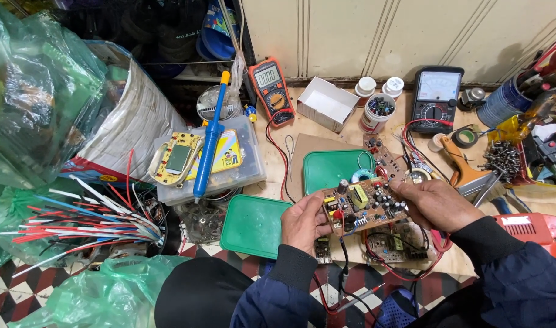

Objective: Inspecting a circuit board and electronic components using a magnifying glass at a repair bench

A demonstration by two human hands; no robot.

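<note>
1. Cluttered bench (pixel 314 143) is filling the right half of the frame, strewn with tools and parts.
2. Green bags (pixel 35 91) are bulging at upper left, beside a bundle of wires (pixel 77 218).
3. Two green lids (pixel 254 225) are lying at centre, one behind the other.
4. Orange meter (pixel 271 90) and black meter (pixel 436 97) are leaning at the top.
5. Left hand (pixel 302 222) is gripping the board's left edge, fingers closed.
6. Right hand (pixel 436 203) is pinching its right edge.
7. Board (pixel 364 205) is hovering at lower centre, between both hands.
</note>
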